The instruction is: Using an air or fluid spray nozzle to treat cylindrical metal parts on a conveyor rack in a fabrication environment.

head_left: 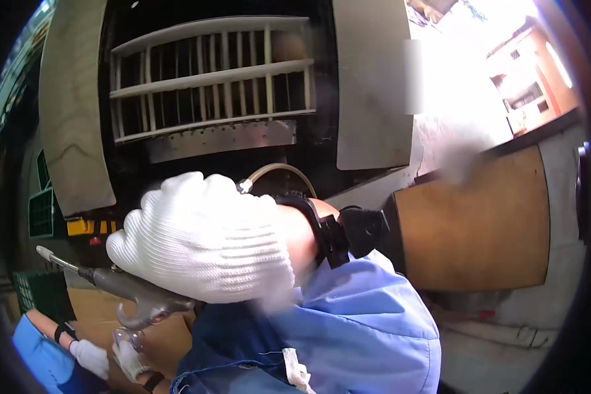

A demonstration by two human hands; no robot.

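Observation:
My right hand (203,243), in a white knitted glove, reaches across the middle from the right and covers much of the view ahead. Its fingers are wrapped around the handle of a grey air blow gun (134,289), mostly hidden under the glove. The gun's slim metal nozzle points left, and a curved hook sticks out below its body. A beige hose (282,169) loops out beside the glove. A black strap (331,233) circles my wrist, below a light blue sleeve (368,328). My left hand is not in view.
A white slatted rack (210,80) sits in a dark opening between grey panels (374,85). At lower left, another person's gloved hands (88,358) work near brown cardboard (98,308), one on a clear object. Green crates (41,213) stand left; a tan board (473,223) lies right.

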